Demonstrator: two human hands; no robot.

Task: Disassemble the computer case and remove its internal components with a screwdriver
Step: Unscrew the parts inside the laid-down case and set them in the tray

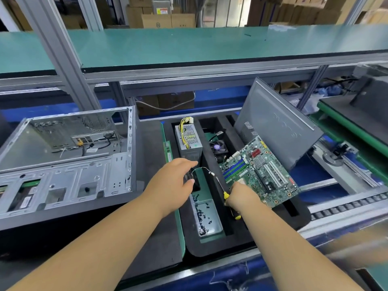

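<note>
The opened grey computer case (pixel 69 164) lies on its side at the left, its inside stripped apart from a few cables. My left hand (pixel 174 183) grips a small black part with a thin wire (pixel 204 169) over the black foam tray (pixel 212 246). My right hand (pixel 241 196) holds a yellow-and-black screwdriver (pixel 231 203) together with the lower corner of the green motherboard (pixel 262 171), which is tilted above the tray's right side. In the tray stand a silver power supply (pixel 189 139) with yellow cables and a cooler fan (pixel 217 148).
A small metal box (pixel 210 219) with several dark screws sits in the tray's front. The case's grey side panel (pixel 279 122) leans upright at the tray's back right. A memory stick (pixel 168 152) lies along the tray's left edge. A roller conveyor (pixel 346 204) runs at the right.
</note>
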